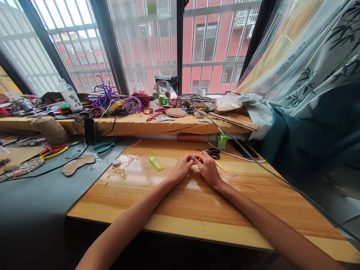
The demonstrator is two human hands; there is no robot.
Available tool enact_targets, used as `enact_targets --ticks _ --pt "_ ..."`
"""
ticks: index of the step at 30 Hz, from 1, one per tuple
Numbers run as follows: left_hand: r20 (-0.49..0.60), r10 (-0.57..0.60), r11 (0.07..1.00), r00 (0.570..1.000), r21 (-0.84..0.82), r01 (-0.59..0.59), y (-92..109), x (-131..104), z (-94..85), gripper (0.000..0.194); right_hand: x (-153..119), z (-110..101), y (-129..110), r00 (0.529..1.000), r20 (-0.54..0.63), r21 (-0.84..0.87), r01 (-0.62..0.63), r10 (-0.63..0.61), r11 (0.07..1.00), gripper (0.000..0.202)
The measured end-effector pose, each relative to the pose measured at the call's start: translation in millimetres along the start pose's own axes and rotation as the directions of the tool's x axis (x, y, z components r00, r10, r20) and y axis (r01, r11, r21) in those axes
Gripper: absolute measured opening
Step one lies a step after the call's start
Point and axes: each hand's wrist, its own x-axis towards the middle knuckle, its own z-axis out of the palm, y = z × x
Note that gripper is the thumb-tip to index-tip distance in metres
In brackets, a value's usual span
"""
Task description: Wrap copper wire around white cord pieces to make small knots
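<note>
My left hand (182,167) and my right hand (207,168) meet above the wooden table, fingertips pinched together. Between the fingertips shows a small bright blue piece (192,158), too small to name for sure; both hands are closed on it. Just behind my right hand lie black-handled scissors (213,153). A thin yellow stick (221,166) pokes out beside that hand. Left of my left hand rests a yellow-green lighter (155,163). Loose thin brown cord (140,153) is strewn farther left, near a small white round lid (116,162).
A raised shelf (132,126) crowded with cords and craft bits runs along the back. Under it are a spool of orange-brown cord (192,138), a green box (221,141) and a dark phone (243,148). Teal pliers (104,147) lie on the grey mat (56,195) at left.
</note>
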Motion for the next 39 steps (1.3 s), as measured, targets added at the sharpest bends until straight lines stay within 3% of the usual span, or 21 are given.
enact_targets --ticks 15,30,39 --pt "-0.039 0.146 0.972 0.989 0.189 -0.136 -7 -3 6.0 0.015 0 0 0 0.999 0.018 -0.040 0.038 -0.038 0.998 0.020" --pt "-0.065 0.223 0.907 0.973 0.380 -0.183 -8 -7 7.8 0.012 0 1 1 0.997 0.011 -0.019 0.082 -0.082 0.996 0.017" --pt "-0.080 0.293 0.879 0.953 0.414 -0.235 -3 -13 9.1 0.018 0 0 3 0.990 0.028 -0.118 0.137 -0.135 0.984 0.018"
